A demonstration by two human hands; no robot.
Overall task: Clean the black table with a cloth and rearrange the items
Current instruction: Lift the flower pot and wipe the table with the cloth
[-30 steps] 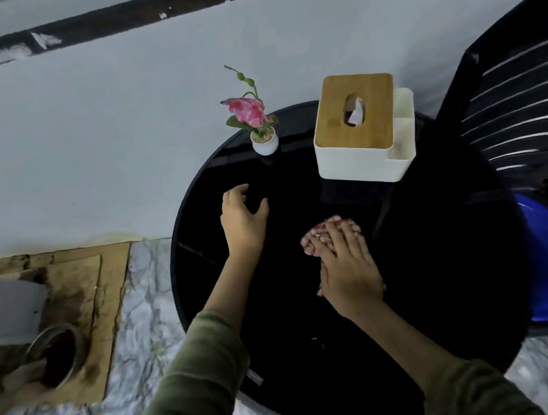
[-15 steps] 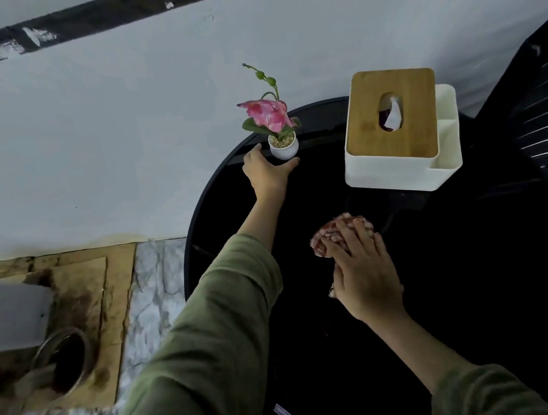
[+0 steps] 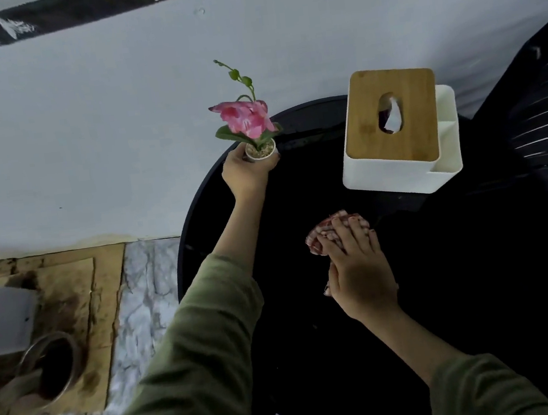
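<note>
Cloth (image 3: 329, 233) lies mid-desk (image 3: 482, 285), pressed flat under the spread right hand (image 3: 360, 276). The left hand (image 3: 247, 172) now grips the flower pot (image 3: 260, 150), previously only touched, at the far-left edge. Tissue box (image 3: 394, 134) stands far right.

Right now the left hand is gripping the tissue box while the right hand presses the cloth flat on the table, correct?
Not quite. In the head view the left hand grips the small flower pot, not the tissue box, which stands untouched. The right hand does press the cloth on the table.
</note>
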